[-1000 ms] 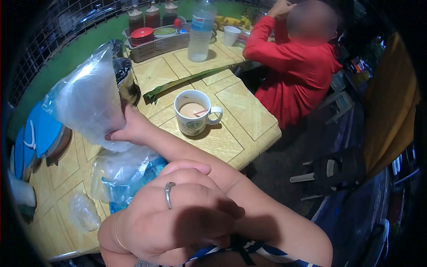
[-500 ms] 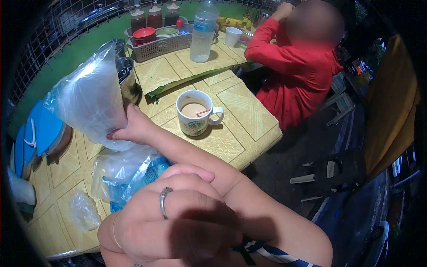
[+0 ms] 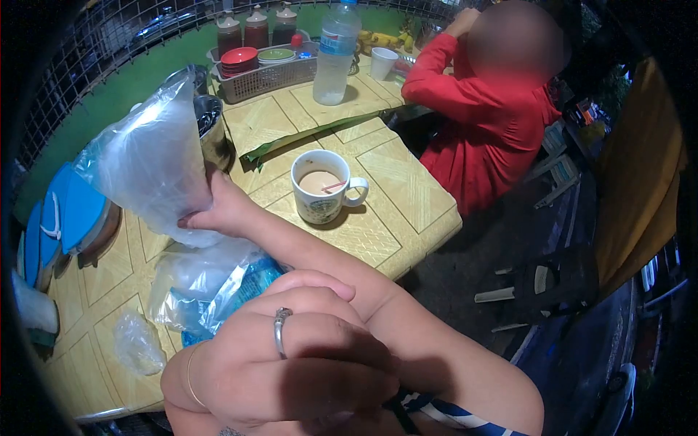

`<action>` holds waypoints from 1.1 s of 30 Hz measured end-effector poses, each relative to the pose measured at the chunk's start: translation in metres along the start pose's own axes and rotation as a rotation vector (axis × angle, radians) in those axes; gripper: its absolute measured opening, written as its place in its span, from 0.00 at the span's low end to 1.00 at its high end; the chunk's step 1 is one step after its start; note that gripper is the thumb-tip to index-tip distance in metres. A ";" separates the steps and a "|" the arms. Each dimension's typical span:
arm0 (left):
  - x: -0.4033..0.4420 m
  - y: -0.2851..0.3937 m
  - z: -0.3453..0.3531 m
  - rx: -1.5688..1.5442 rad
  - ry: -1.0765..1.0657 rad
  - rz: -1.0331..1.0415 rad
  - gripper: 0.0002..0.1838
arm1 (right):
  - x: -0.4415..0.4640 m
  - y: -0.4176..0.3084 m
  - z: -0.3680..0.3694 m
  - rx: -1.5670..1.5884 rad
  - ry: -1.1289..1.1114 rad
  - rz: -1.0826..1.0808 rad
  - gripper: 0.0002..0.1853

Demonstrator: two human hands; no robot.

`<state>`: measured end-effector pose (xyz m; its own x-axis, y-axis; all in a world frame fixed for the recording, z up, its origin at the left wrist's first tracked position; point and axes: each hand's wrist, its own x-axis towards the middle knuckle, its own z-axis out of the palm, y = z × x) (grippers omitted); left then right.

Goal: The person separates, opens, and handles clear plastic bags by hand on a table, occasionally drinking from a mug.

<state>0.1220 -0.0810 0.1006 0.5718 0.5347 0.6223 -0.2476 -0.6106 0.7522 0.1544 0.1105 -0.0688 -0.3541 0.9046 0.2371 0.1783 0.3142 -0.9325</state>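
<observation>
My right hand (image 3: 227, 206) reaches across to the left, its thumb and fingers closed on the lower end of a clear plastic bag (image 3: 149, 156). That bag looks whitish and puffed out, and it stands up from the hand. Close to the camera, my left hand (image 3: 291, 356) is curled with its back up, a silver ring on one finger and a dark shadow across it. Its fingertips are hidden, so whatever it holds does not show. Beyond it lies a clear and blue plastic packet (image 3: 211, 291), partly covered by the hand. A small crumpled plastic bag (image 3: 138, 341) rests beside it.
A mug (image 3: 320, 192) of milky drink stands beyond my right forearm. Farther back are a long green leaf (image 3: 313, 138), a water bottle (image 3: 333, 69) and a basket (image 3: 273, 83) with dishes and sauce bottles. Blue-lidded containers (image 3: 83, 211) stand left. A person in red (image 3: 480, 131) sits opposite.
The view has shifted slightly, so the table things appear a little lower. My left hand has moved slightly right and down in view. My right hand keeps its hold on the plastic bag.
</observation>
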 end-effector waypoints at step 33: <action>-0.013 -0.004 0.005 -0.156 0.255 0.081 0.15 | -0.002 0.000 0.000 -0.034 0.053 -0.031 0.56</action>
<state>0.1192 -0.0886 0.0883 0.3356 0.6289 0.7013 -0.4132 -0.5708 0.7096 0.1550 0.1091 -0.0695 -0.3105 0.9082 0.2807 0.1991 0.3509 -0.9150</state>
